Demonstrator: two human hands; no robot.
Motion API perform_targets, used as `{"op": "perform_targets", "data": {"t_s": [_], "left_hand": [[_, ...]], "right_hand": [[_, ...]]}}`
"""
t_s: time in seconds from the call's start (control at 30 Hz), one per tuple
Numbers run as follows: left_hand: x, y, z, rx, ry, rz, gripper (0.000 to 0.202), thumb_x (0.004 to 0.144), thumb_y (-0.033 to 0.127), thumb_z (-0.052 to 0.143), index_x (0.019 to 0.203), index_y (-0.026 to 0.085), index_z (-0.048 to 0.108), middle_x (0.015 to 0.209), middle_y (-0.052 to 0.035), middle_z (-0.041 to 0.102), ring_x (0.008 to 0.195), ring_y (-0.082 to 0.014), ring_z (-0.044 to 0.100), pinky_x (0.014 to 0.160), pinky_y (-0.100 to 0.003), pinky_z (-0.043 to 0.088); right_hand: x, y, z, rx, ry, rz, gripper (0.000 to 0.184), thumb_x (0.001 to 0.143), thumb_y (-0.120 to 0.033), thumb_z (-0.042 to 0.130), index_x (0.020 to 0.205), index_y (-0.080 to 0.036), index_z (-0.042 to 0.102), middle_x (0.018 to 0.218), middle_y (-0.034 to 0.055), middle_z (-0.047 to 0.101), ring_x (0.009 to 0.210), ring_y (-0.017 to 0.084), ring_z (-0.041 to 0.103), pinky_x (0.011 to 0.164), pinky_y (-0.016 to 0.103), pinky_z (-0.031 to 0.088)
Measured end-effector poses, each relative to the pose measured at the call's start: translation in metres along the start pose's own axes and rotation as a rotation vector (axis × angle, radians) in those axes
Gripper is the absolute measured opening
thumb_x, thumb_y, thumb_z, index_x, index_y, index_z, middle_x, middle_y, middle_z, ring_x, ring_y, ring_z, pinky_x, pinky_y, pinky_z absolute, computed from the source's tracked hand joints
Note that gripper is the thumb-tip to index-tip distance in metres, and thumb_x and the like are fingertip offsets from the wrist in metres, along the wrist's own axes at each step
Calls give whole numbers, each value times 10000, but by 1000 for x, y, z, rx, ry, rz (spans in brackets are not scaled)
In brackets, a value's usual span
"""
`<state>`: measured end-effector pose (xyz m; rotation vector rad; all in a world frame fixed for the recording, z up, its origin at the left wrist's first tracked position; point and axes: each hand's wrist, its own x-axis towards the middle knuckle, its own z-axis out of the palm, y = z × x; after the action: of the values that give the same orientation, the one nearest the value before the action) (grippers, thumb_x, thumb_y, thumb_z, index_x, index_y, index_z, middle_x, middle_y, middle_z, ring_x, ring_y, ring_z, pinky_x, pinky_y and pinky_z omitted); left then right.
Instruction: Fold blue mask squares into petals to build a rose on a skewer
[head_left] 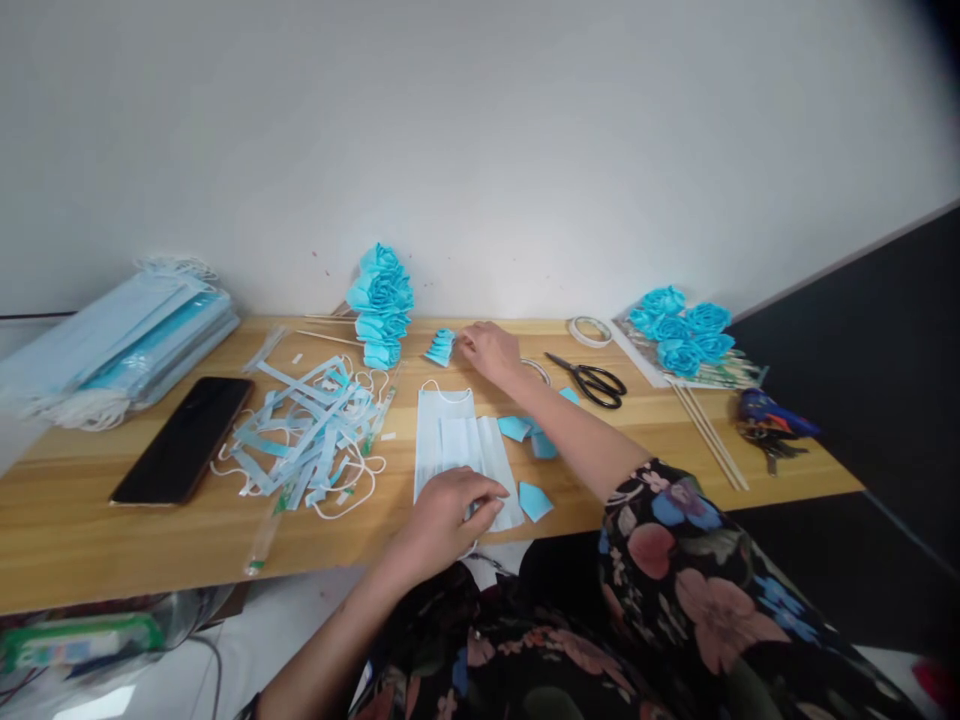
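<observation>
My right hand [491, 352] reaches to the back of the table, fingers drawn together. Its fingertips are right beside a small stack of pleated blue pieces [440, 347]; whether they grip anything is hidden. My left hand [456, 508] rests at the front on pale blue face masks [431, 430], thumb and forefinger apart, with nothing visible between them. Between my arms lie cut blue mask pieces [535, 501]. A pair of black-handled scissors [596, 382] lies right of my right wrist, and a roll of tape [537, 371] shows partly behind that wrist.
Blue flowers [382, 300] stand in a row at the back; more flowers [679, 330] lie right, near sticks [709, 435], keys [772, 440] and another tape roll [590, 332]. Left are mask scraps [307, 430], a phone [184, 440] and stacked masks [142, 330]. A wall [480, 150] bounds the back.
</observation>
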<state>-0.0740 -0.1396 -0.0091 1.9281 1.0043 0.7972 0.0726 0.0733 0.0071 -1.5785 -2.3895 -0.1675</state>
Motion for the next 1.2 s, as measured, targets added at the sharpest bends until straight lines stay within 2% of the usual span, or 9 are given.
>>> {"op": "perform_targets", "data": {"t_s": [0.17, 0.3, 0.5, 0.6, 0.8, 0.93, 1.07, 1.13, 1.2], "left_hand": [[-1, 1, 0, -23, 23, -35, 181, 924, 223, 567, 989, 195, 733, 903, -41, 741, 835, -172, 649, 785, -308, 465], [1, 1, 0, -31, 19, -40, 182, 920, 226, 567, 984, 192, 734, 910, -48, 745, 837, -172, 654, 785, -305, 470], [2, 0, 0, -20, 19, -54, 190, 926, 243, 562, 990, 191, 734, 881, -41, 736, 822, -167, 651, 770, -294, 460], [2, 0, 0, -12, 17, -59, 199, 931, 254, 556, 993, 190, 734, 859, -37, 728, 804, -163, 645, 756, -288, 453], [2, 0, -1, -9, 18, -52, 198, 930, 256, 555, 991, 197, 734, 868, -37, 730, 805, -162, 647, 754, -285, 457], [2, -1, -1, 4, 17, -62, 195, 925, 246, 557, 994, 196, 732, 886, -42, 741, 817, -167, 658, 767, -293, 471], [1, 0, -2, -18, 14, -80, 194, 921, 252, 560, 989, 189, 731, 885, -40, 744, 805, -160, 663, 757, -287, 483], [1, 0, -3, -22, 16, -91, 203, 923, 269, 554, 989, 192, 730, 885, -37, 742, 806, -158, 665, 754, -285, 486], [1, 1, -4, -22, 21, -100, 215, 924, 285, 547, 991, 191, 728, 876, -37, 740, 807, -160, 669, 753, -286, 491]], "right_hand": [[11, -11, 7, -22, 24, -134, 305, 923, -201, 515, 1222, -205, 578, 1144, 102, 676, 1052, 254, 560, 797, 336, 406], [15, -7, 7, -46, 5, -219, 233, 912, -180, 527, 1123, -195, 625, 1109, 109, 666, 1044, 260, 551, 805, 341, 394], [19, -6, 11, -10, -18, -224, 189, 942, -192, 486, 986, -194, 670, 1034, 92, 679, 1001, 233, 564, 791, 325, 384], [21, -3, 6, 7, 7, -176, 200, 943, -197, 476, 985, -200, 671, 1049, 86, 683, 1015, 227, 565, 764, 314, 390], [13, 12, -22, -32, 143, 84, 188, 924, -219, 488, 998, -212, 661, 1053, 88, 689, 1025, 241, 581, 738, 313, 418], [2, 5, -25, -38, 20, 141, 232, 915, -177, 477, 1025, -176, 682, 1092, 145, 700, 1029, 260, 608, 760, 329, 440], [-2, -1, -23, 80, -124, 170, 202, 892, -251, 541, 962, -243, 731, 1013, 63, 754, 917, 227, 666, 707, 298, 453], [-4, 7, -32, 152, -109, 188, 242, 909, -315, 522, 1030, -272, 728, 1030, 18, 762, 898, 195, 675, 694, 274, 457], [-9, 23, -45, 381, -24, 163, 250, 888, -302, 533, 1020, -240, 737, 1005, 10, 767, 877, 170, 677, 714, 260, 462]]}}
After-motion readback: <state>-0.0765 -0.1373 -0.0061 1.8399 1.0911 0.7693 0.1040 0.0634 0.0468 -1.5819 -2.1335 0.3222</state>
